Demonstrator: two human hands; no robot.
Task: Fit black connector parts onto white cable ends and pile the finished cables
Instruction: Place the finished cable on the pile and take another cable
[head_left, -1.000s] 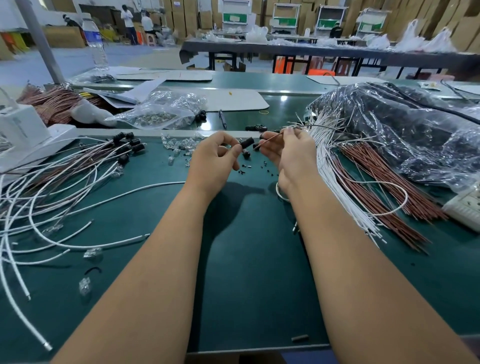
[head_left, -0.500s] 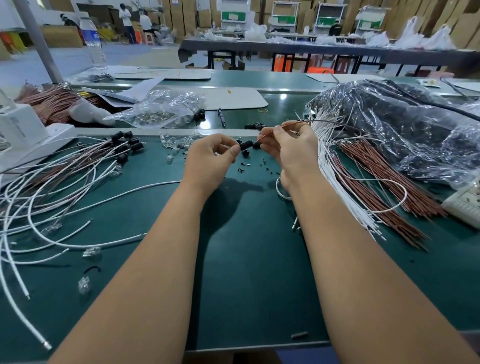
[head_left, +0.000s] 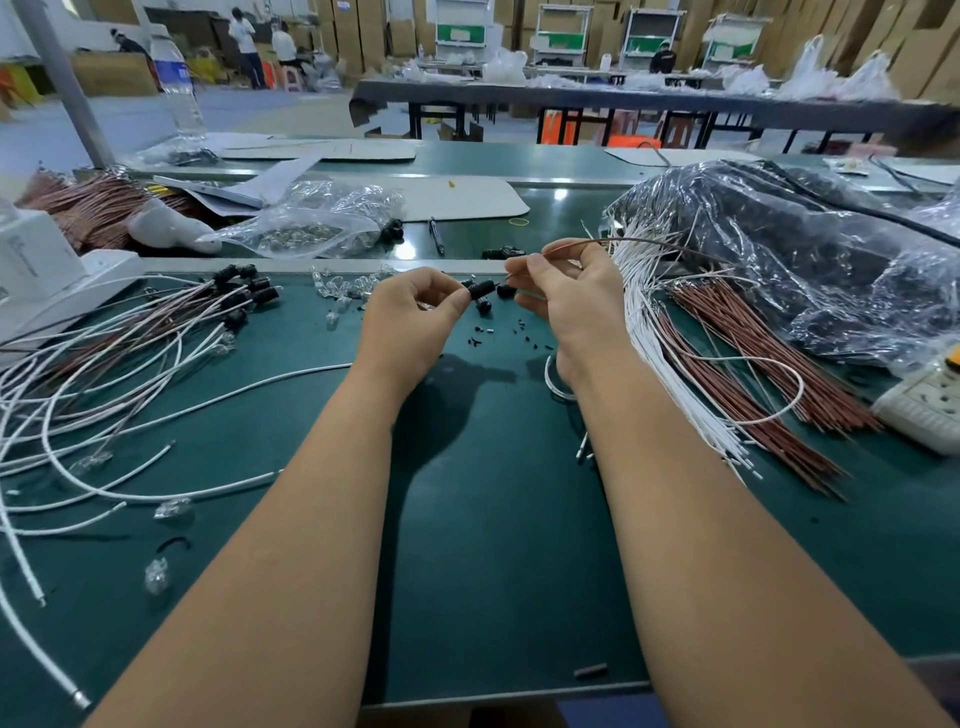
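Note:
My left hand (head_left: 415, 317) pinches a small black connector part (head_left: 482, 289) above the green table (head_left: 498, 545). My right hand (head_left: 574, 301) pinches a thin brown wire (head_left: 649, 241) whose tip points at the connector; a white cable (head_left: 555, 382) loops out below that wrist. More black connector parts (head_left: 506, 291) and tiny black bits (head_left: 524, 338) lie under the hands. A pile of white and brown cables with black connectors (head_left: 156, 332) lies at the left. A bundle of bare white cables (head_left: 670, 364) and brown wires (head_left: 737, 364) lies at the right.
A clear bag of black parts (head_left: 810, 260) fills the right back. A bag of metal pieces (head_left: 317, 228) and a pen (head_left: 436, 235) lie behind the hands. A white machine (head_left: 47, 275) stands far left, a power strip (head_left: 930, 400) far right. Clear plugs (head_left: 171, 506) dot the left.
The two hands have drawn a little closer, the wire tip now nearly at the connector. The wire in my right hand arcs higher to the right.

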